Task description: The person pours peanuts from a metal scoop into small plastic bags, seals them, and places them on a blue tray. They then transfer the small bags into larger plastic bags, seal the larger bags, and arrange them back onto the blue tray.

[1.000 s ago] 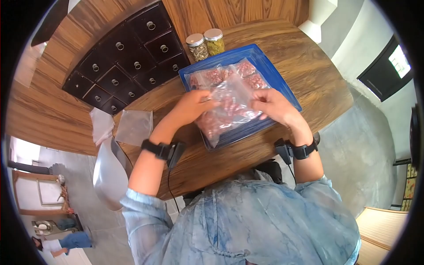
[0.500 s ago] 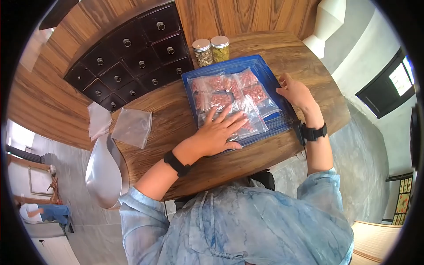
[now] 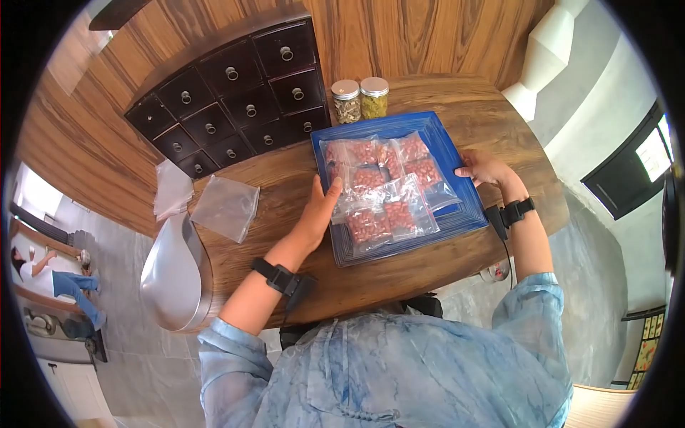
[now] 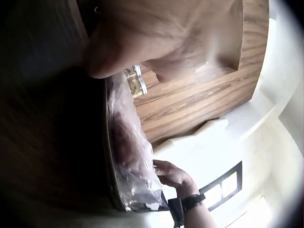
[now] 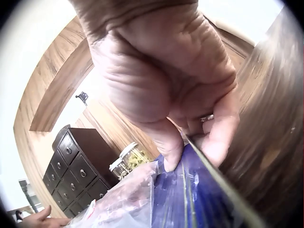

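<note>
A blue tray [image 3: 467, 203] stands on the wooden table, with clear zip bags of reddish beans or nuts [image 3: 369, 225] laid out across it. My right hand [image 3: 489, 170] grips the tray's right edge. In the right wrist view its thumb [image 5: 172, 154] lies over the blue rim and the other fingers curl around the outer side. At the tray's left edge is my left hand [image 3: 314, 217], its thumb and fingers spread apart beside the bags. The left wrist view shows this hand [image 4: 152, 38] close up and dark, with a bag [image 4: 130, 147] beyond it.
Two lidded glass jars [image 3: 360, 103] stand behind the tray, beside a dark drawer cabinet [image 3: 235, 100]. Empty plastic bags [image 3: 227, 207] and a metal scoop [image 3: 175, 274] lie at the table's left. Another person [image 3: 64, 282] is in the far left background.
The bag my hands held up now lies on the tray with the others. My left hand pressed the bags, then moved to the tray's left edge; my right hand took hold of the right edge.
</note>
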`<control>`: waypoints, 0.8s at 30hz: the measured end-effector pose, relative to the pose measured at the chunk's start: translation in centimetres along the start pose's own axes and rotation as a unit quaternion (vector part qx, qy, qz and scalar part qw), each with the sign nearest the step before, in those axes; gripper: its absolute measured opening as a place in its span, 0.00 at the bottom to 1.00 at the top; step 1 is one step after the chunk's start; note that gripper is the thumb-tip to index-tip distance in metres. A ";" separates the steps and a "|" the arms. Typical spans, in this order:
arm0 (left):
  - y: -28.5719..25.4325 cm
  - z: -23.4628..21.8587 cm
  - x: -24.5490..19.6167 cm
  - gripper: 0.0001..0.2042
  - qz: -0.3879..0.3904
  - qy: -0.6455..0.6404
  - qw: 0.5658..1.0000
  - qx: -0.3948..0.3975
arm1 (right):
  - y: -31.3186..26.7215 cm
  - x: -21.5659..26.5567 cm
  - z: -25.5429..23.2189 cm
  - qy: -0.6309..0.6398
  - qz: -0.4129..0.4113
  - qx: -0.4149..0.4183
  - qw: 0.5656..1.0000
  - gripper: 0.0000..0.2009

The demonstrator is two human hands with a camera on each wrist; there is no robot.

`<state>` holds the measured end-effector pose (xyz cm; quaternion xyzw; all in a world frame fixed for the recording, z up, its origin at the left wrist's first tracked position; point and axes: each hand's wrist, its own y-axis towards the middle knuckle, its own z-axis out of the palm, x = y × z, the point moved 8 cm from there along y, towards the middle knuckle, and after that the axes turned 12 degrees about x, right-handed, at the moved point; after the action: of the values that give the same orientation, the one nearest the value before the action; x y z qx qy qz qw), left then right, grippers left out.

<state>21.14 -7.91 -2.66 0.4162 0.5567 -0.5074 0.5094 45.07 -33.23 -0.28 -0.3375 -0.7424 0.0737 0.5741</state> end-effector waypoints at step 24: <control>4.3 -1.6 4.3 0.31 0.134 0.094 0.986 -0.032 | -4.1 -3.9 0.6 -0.031 0.084 -0.119 0.989 0.16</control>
<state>24.52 -5.94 -7.55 0.5165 0.5574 -0.3752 0.5308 43.25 -38.48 -1.52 -0.4620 -0.7326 0.0429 0.4979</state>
